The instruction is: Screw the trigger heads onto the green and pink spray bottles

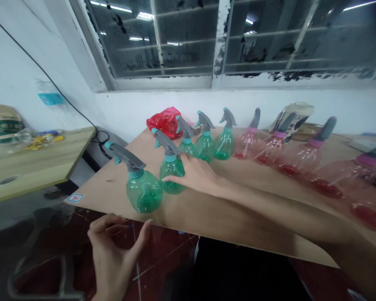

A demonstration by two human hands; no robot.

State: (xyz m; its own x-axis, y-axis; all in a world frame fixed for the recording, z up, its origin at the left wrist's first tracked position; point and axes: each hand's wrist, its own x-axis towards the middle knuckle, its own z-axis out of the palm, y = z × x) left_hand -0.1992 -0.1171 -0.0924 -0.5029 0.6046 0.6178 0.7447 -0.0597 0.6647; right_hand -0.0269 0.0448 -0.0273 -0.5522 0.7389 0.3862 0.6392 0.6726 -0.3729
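Observation:
Several green spray bottles with grey triggers stand in a row on a brown board (207,209). My right hand (196,173) reaches across the board and grips the second green bottle (171,165) from the side. The nearest green bottle (142,184) stands free just left of it. My left hand (113,246) hovers below the board's front edge, fingers curled and apart, holding nothing. Several pink spray bottles (301,156) continue the row to the right.
A red plastic bag (164,121) lies at the board's far end. A wooden side table (28,165) with clutter stands left, a black cable (102,140) running down the white wall. A paper bag (293,115) sits behind the pink bottles. Windows are above.

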